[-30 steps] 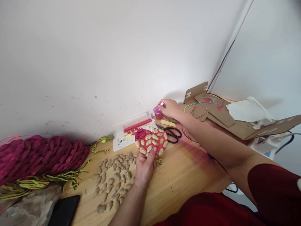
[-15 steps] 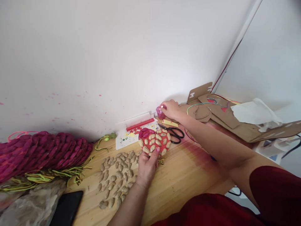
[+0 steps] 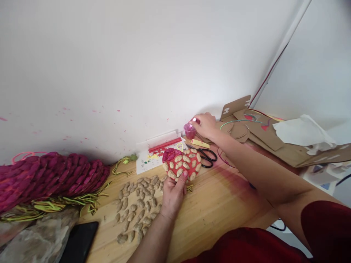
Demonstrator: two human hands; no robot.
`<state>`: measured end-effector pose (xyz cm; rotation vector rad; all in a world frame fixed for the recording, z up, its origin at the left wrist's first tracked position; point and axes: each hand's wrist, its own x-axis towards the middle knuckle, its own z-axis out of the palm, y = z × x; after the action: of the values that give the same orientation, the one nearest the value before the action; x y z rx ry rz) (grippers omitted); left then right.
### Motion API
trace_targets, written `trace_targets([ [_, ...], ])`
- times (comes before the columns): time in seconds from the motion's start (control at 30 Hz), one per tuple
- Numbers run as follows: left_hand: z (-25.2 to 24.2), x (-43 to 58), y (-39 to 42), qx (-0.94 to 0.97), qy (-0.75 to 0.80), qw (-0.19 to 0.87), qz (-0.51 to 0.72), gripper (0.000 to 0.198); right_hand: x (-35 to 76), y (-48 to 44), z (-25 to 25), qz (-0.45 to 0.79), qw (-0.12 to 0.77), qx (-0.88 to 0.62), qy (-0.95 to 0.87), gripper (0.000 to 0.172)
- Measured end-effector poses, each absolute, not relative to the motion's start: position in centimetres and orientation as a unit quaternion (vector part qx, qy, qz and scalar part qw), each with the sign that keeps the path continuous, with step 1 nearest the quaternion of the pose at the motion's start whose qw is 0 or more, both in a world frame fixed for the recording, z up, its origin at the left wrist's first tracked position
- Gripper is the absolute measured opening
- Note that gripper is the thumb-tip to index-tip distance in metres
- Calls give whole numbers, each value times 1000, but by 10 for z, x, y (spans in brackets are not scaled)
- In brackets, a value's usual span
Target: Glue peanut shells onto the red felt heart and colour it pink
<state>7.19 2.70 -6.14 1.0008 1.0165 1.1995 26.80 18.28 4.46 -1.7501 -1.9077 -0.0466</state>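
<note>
My left hand (image 3: 172, 193) grips a red heart-shaped piece (image 3: 177, 159) by its lower edge, thumb on top. Peanuts in their shells cover most of its face, and the upper left lobe is coated in magenta glitter. A yellow loop of cord shows at its top. By the wall, my right hand (image 3: 205, 125) is closed on a thin tool with a white end (image 3: 194, 119), held over a small clear cup of pink glitter paint (image 3: 189, 132). The fingers hide most of that tool, so its kind is unclear. Black-handled scissors (image 3: 208, 159) lie beside the heart.
Loose peanuts (image 3: 140, 203) spread across the wooden table (image 3: 200, 215). Stacked magenta pieces with yellow-green cords (image 3: 68, 171) lie left, near a dark flat object (image 3: 79, 241) and plastic bag (image 3: 38, 237). White paper (image 3: 142, 166) holds star confetti; cardboard (image 3: 263, 135) is at right.
My right hand has lifted slightly from the cup, and more of the cup's rim shows. The left hand still holds the heart in about the same place. The view has shifted slightly.
</note>
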Motion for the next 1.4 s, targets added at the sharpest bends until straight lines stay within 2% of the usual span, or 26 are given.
trace_targets([
  [0.1,-59,72,27,434,440,593,517,57,279,161,54,-18,332,-649,-684,35],
  [0.17,-57,73,27,436,437,593,516,59,284,141,58,54,465,-585,-662,31],
  [0.27,-57,73,27,427,429,600,523,57,284,106,56,190,573,-509,-613,34],
  [0.37,-59,73,26,414,422,606,531,53,274,77,50,341,624,-434,-553,30],
  [0.5,-57,74,25,408,420,609,536,51,253,55,44,416,639,-422,-491,31],
  [0.7,-51,77,23,429,432,592,528,57,226,44,36,316,662,-424,-532,16],
  [0.83,-45,78,22,409,438,595,535,53,218,42,28,233,656,-410,-590,8],
  [1.13,-38,79,22,413,439,592,535,53,234,50,18,44,603,-369,-706,12],
  [1.27,-43,77,23,426,449,581,529,55,250,64,7,37,611,-350,-710,16],
  [1.4,-43,77,24,441,456,571,521,58,263,77,3,29,614,-354,-705,12],
])
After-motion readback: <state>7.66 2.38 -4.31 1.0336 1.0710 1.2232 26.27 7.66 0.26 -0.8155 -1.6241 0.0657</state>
